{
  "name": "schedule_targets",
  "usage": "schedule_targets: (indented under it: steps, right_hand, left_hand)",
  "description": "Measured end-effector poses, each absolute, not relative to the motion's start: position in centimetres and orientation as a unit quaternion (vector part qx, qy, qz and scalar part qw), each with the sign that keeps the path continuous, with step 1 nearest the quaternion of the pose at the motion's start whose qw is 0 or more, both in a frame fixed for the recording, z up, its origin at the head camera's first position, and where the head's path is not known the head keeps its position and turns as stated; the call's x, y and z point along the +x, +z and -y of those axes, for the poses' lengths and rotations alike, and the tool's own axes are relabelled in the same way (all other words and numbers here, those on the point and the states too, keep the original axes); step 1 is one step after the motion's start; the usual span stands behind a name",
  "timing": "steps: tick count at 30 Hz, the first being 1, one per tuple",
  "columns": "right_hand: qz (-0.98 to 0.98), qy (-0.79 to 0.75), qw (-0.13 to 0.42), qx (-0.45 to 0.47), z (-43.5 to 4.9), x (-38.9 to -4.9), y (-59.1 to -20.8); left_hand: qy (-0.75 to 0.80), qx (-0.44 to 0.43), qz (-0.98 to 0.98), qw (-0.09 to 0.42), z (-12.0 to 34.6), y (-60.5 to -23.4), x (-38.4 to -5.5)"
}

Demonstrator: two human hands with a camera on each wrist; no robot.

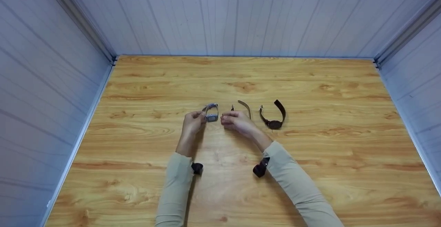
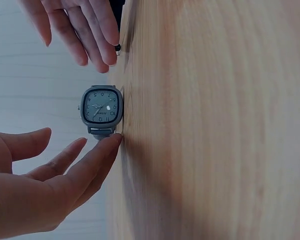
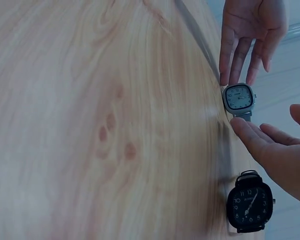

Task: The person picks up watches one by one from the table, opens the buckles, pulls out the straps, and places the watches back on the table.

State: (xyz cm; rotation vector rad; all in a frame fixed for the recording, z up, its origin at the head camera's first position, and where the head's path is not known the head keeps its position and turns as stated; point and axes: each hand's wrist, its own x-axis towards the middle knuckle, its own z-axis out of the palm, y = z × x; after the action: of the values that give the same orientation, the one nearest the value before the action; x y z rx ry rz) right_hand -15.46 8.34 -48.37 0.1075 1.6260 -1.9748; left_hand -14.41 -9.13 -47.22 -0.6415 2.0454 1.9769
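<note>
Walled tabletop [image 1: 344, 110], blue-grey watch [image 2: 101, 106] within

On my feeds I saw the grey-blue watch [image 1: 212, 118] standing on its side on the wooden tabletop [image 1: 225, 199], crown up, its pale, rounded-square dial [image 2: 101, 106] facing the near side, strap curving away behind.

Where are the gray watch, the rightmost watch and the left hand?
Gray watch [image 2: 101, 106]: left wrist view, on its dial.
Rightmost watch [image 1: 274, 125]: head view, on its dark dial.
Left hand [image 1: 193, 123]: head view, on the back of the hand.
</note>
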Motion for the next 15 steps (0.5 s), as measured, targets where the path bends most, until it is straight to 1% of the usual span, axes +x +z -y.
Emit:
schedule_targets:
  steps: [7, 15]
  right_hand:
    - [-0.607, -0.739, 0.288, 0.049, -7.93, -15.58, -48.66]
    - [-0.591, -0.744, 0.309, 0.03, -7.8, -15.61, -48.9]
  left_hand:
    - [0.664, -0.213, -0.709, 0.109, 9.09, -47.39, -14.4]
    - [0.659, -0.214, -0.713, 0.106, 9.16, -47.47, -14.52]
